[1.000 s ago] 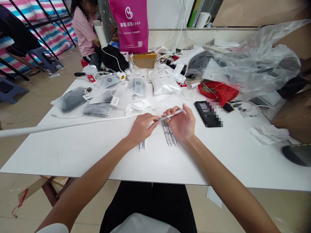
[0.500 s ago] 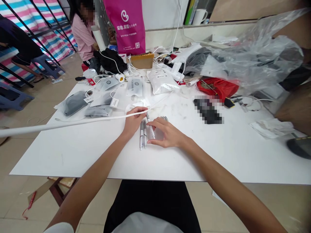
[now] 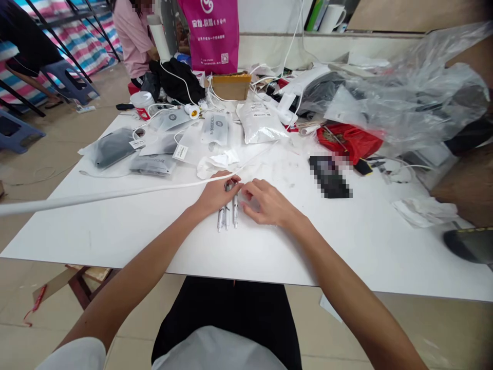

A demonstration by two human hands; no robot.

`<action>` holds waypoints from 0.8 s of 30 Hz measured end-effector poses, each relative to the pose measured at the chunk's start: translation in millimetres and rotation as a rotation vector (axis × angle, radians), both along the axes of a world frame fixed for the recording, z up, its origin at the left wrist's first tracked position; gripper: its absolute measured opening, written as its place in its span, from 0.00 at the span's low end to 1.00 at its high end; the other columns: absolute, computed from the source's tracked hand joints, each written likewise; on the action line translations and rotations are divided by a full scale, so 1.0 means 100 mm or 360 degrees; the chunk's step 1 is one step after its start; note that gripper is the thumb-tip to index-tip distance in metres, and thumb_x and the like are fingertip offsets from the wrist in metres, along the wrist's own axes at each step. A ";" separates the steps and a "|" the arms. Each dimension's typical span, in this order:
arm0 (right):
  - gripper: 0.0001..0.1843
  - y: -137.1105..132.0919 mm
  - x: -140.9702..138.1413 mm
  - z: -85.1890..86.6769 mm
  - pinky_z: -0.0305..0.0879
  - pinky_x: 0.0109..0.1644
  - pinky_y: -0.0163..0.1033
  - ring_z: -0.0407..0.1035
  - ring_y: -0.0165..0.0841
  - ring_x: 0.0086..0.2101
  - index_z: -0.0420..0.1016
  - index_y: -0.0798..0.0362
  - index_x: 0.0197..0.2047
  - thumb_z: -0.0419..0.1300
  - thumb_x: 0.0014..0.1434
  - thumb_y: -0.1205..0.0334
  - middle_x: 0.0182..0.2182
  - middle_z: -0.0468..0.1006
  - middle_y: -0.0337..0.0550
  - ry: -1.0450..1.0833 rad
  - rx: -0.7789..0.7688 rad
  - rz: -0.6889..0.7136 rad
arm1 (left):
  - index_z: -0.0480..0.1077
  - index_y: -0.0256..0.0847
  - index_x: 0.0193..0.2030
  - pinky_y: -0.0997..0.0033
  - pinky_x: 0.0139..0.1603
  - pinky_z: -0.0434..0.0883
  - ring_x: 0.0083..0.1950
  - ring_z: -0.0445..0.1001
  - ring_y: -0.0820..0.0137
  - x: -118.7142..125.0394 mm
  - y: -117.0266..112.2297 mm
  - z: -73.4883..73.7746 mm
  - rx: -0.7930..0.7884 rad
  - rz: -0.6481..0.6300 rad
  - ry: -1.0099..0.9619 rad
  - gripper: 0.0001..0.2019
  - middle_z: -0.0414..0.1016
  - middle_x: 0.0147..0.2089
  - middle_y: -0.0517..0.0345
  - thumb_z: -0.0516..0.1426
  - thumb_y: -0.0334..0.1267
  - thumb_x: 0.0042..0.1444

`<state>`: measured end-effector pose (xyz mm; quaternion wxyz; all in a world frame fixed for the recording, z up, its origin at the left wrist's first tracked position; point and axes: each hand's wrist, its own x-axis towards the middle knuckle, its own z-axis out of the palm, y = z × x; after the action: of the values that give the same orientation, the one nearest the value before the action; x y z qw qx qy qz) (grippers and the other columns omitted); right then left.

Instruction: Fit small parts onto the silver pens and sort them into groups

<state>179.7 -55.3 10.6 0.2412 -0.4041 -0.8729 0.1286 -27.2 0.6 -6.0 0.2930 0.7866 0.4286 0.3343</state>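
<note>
Three white-and-silver pens (image 3: 227,217) lie side by side on the white table (image 3: 154,226), right in front of me. My left hand (image 3: 214,195) is curled over their far ends, fingertips pinched on the pen tops. My right hand (image 3: 269,204) lies low on the table just right of the pens. Its fingers are loosely spread, with the index finger and thumb touching the top of the rightmost pen. Whatever is under the right palm is hidden.
A long white cord (image 3: 96,195) runs leftward from my left hand. Beyond lie packaged goods (image 3: 215,128), a dark phone (image 3: 329,176), a red bag (image 3: 348,141), clear plastic bags (image 3: 408,97), crumpled paper (image 3: 423,210) and a magenta bag (image 3: 215,31). A person in pink (image 3: 134,36) sits far left.
A second ago both hands held one pen above the table. That pen now lies in the left group, making three, and both hands have come down to the pens' far ends.
</note>
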 end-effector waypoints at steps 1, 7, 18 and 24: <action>0.07 0.02 0.05 0.00 0.62 0.47 0.49 0.67 0.44 0.39 0.70 0.50 0.44 0.59 0.64 0.58 0.38 0.75 0.48 -0.0074 0.0072 -0.0076 | 0.80 0.43 0.45 0.60 0.53 0.72 0.46 0.77 0.60 0.00 0.00 -0.01 0.0026 0.0000 0.0015 0.08 0.80 0.41 0.54 0.61 0.42 0.66; 0.09 0.14 0.26 -0.05 0.62 0.49 0.52 0.66 0.49 0.44 0.70 0.50 0.37 0.64 0.60 0.56 0.42 0.74 0.53 -0.0443 0.0196 -0.0434 | 0.78 0.43 0.45 0.59 0.53 0.72 0.47 0.77 0.61 0.01 0.02 -0.10 0.0141 -0.0083 0.0053 0.08 0.79 0.43 0.53 0.57 0.38 0.68; 0.07 0.09 0.21 -0.02 0.62 0.51 0.50 0.67 0.46 0.45 0.73 0.51 0.37 0.63 0.63 0.57 0.46 0.75 0.52 -0.0507 0.0232 -0.0490 | 0.75 0.40 0.50 0.59 0.59 0.73 0.52 0.77 0.61 0.02 0.01 -0.12 0.0243 -0.0163 0.0084 0.08 0.79 0.49 0.51 0.56 0.31 0.67; 0.07 0.07 0.13 -0.05 0.63 0.50 0.50 0.67 0.47 0.46 0.70 0.51 0.33 0.62 0.62 0.59 0.45 0.76 0.54 -0.0530 0.0233 -0.0508 | 0.75 0.40 0.51 0.60 0.55 0.74 0.51 0.79 0.61 -0.01 -0.01 -0.09 0.0210 -0.0125 0.0127 0.11 0.81 0.50 0.51 0.55 0.29 0.66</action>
<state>193.2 -47.8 5.6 0.1399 -0.5339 -0.8328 -0.0431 -28.1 0.1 -14.7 0.2360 0.8331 0.3859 0.3184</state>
